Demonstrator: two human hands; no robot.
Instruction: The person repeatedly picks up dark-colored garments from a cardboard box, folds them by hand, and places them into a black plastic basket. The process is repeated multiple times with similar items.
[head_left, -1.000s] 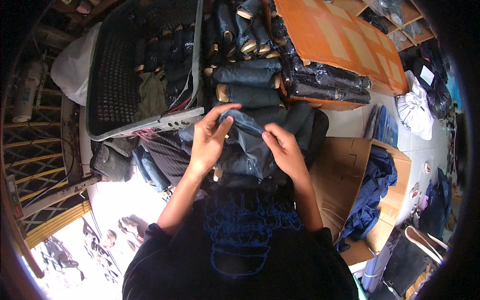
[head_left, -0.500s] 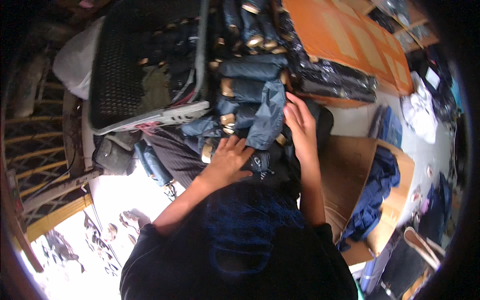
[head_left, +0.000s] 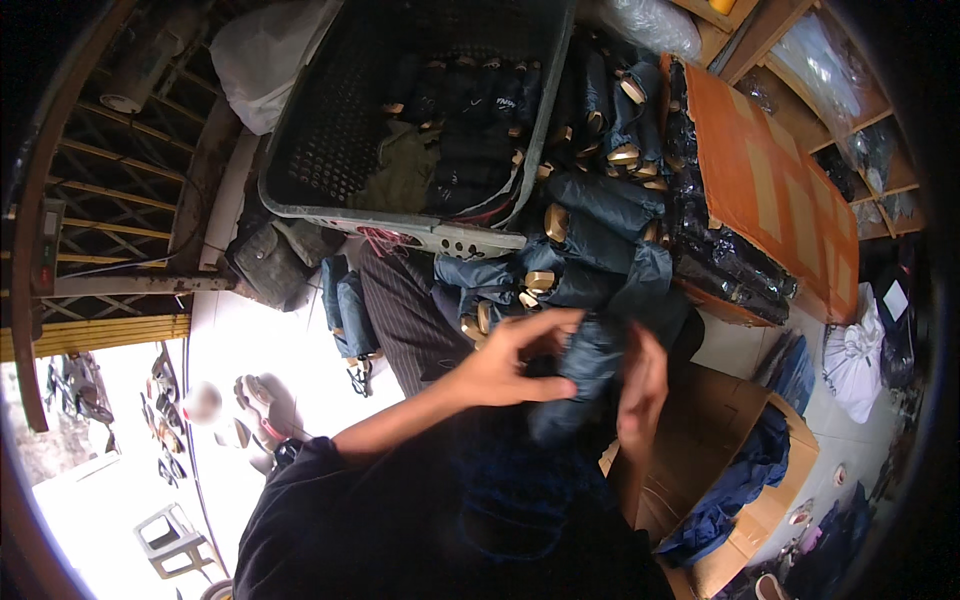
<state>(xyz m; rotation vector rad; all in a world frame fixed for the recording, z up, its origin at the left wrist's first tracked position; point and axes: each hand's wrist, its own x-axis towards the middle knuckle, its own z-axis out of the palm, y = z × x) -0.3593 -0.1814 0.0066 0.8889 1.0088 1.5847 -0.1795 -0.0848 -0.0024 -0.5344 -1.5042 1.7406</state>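
Note:
My left hand (head_left: 515, 362) grips a dark blue folded umbrella (head_left: 592, 362) in front of my chest, thumb on the near side and fingers behind. Around its right side curls my right hand (head_left: 643, 388), somewhat blurred, its fingertips partly hidden. The umbrella's lower end is smeared by motion. Just beyond my hands, more folded dark blue umbrellas (head_left: 608, 238) with gold-coloured ends lie piled across my lap.
A black perforated crate (head_left: 330, 180) with dark umbrellas inside stands ahead. To its right is an orange taped carton (head_left: 770, 160). An open cardboard box (head_left: 700, 430) holding dark blue cloth sits right. Two blue umbrellas (head_left: 348, 310) lie on the floor left.
Both hands have drawn nearer my chest and now hold a folded umbrella between them. Earlier they were spread over loose blue fabric on the pile. The view has shifted left.

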